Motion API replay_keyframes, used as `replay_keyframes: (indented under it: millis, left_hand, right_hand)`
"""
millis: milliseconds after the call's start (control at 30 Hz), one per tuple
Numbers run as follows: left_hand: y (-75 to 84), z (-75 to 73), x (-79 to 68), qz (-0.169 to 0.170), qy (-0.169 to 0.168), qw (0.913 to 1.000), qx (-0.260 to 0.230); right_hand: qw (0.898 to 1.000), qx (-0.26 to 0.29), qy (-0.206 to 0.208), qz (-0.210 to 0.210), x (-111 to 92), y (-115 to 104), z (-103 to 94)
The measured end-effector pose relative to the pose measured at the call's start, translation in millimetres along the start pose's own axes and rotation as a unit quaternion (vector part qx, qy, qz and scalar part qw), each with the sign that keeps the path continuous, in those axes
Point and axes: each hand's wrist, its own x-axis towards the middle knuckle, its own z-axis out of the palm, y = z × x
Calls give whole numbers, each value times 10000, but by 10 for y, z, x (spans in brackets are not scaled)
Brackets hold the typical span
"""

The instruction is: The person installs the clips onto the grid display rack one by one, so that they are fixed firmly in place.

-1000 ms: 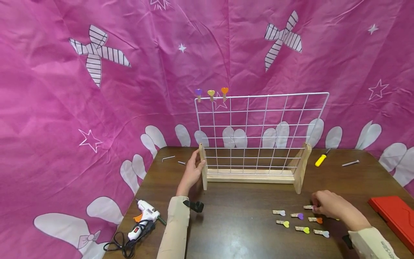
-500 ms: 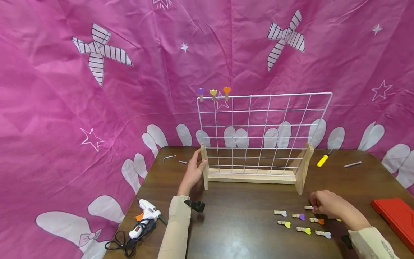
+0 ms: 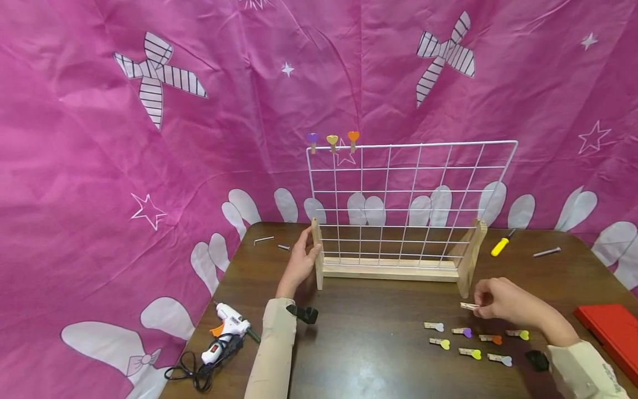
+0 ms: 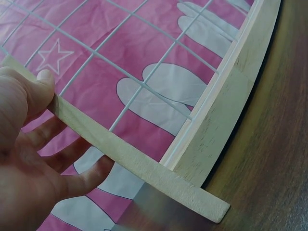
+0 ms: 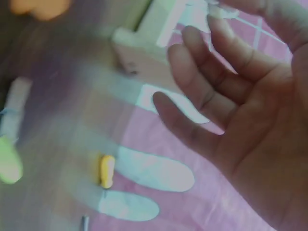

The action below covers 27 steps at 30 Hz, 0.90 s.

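Note:
A white wire grid panel (image 3: 413, 191) stands upright in a wooden stand (image 3: 389, 271). My left hand (image 3: 301, 259) holds the stand's left upright (image 4: 130, 147), thumb on one side and fingers round the other. Purple, yellow and orange heart clothespins (image 3: 353, 138) sit clipped at the left of the grid's top wire. Between thumb and fingertips, my right hand (image 3: 508, 305) pinches a small wooden clothespin (image 3: 469, 306) above the table, its heart end hidden by the fingers. Right in front of that hand lie several more heart clothespins (image 3: 462, 332) in two rows.
A white glue gun (image 3: 230, 321) with its black cord lies at the table's left edge. A red case (image 3: 608, 335) lies at the right. Behind it are a yellow screwdriver (image 3: 500, 246) and a bolt (image 3: 547, 252). A hex key (image 3: 264, 240) lies back left.
My right hand has lifted off the table with the clothespin and moved slightly away from me, uncovering a yellow-green one. The left hand stays on the upright.

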Motion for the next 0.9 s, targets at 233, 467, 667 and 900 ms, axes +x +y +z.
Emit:
replay_keyframes:
  millis: [233, 467, 667, 900]
  left_hand:
    - [7, -3, -1, 86, -15, 9999, -78]
    - [20, 0, 5, 44, -6, 10000, 4]
    - [10, 14, 15, 66, 40, 10000, -6]
    - [-7, 17, 1, -80, 65, 9999, 22]
  right_hand:
    - [9941, 695, 460, -689, 119, -250, -117]
    - [9864, 1153, 642, -984, 272, -531, -272]
    - [9861, 988, 594, -1198, 460, -780, -459]
    - [9845, 247, 697, -1591, 712, -1140, -761]
